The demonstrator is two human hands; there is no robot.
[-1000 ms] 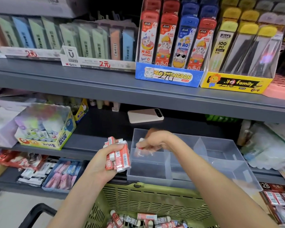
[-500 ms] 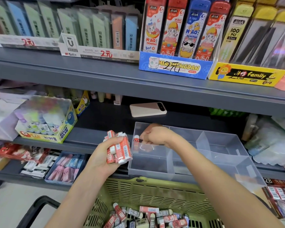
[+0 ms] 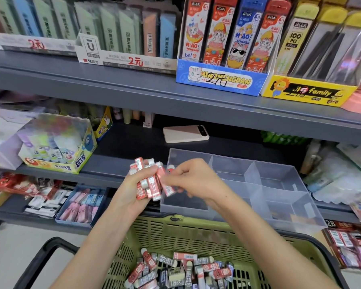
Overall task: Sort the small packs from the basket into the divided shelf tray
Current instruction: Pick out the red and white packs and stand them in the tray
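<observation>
Two hands, one bundle
Left hand (image 3: 131,191) grips a bundle of red-and-white small rectangular packs (image 3: 147,182); right hand (image 3: 194,180) pinches one pack (image 3: 168,187) beside the left fingertips.

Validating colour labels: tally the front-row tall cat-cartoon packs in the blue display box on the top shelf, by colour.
Red tall cat-cartoon card packs: 3
Blue tall cat-cartoon card pack: 1
Total: 4, counting only the front row of the blue cardboard display box.
</observation>
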